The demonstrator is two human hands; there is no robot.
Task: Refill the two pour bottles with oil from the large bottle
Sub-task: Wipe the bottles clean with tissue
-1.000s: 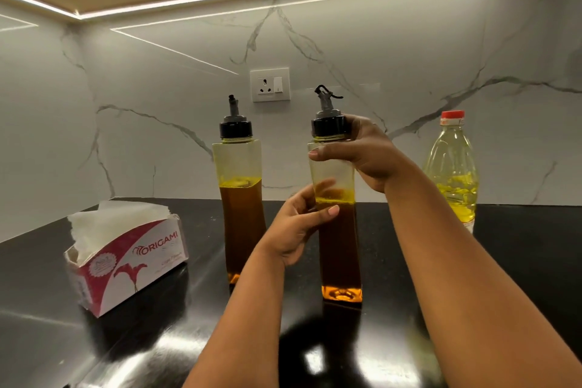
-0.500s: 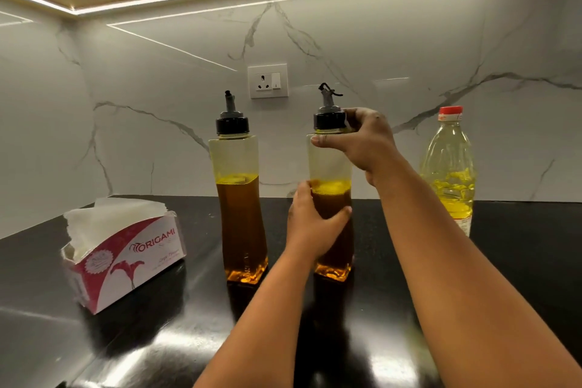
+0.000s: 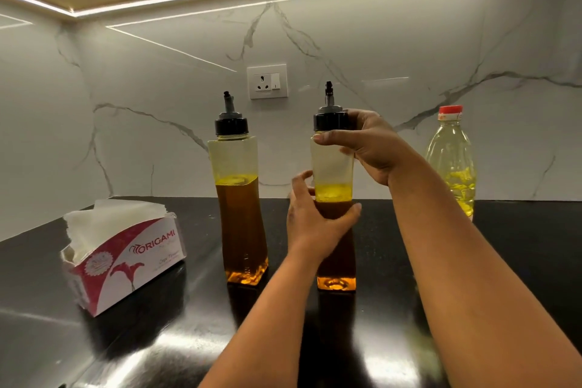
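- I see the right pour bottle (image 3: 334, 167) standing upright on the black tabletop (image 3: 504, 261), in the middle of my view, caught between both hands.
- My left hand (image 3: 315, 224) wraps its waist from the front-left, thumb on the right side and fingers curled round the left, just below the oil's yellow surface line.
- My right hand (image 3: 368, 145) comes in from the right at the top: its fingers curl round the black pour cap (image 3: 330, 121), the thumb lying across the bottle's shoulder just beneath it.
- The cap sits on the neck with its spout pointing up; I cannot tell whether it is screwed tight or loose.
- The left pour bottle (image 3: 241, 198) stands upright just left of the held one, apart from both hands, capped, dark oil up to about two thirds.
- The large bottle (image 3: 452, 164) with its red cap stands near the wall to the right, beyond my right forearm, not touched, partly filled with pale yellow oil.
- A tissue box (image 3: 126, 258) lies on the tabletop well to the left.
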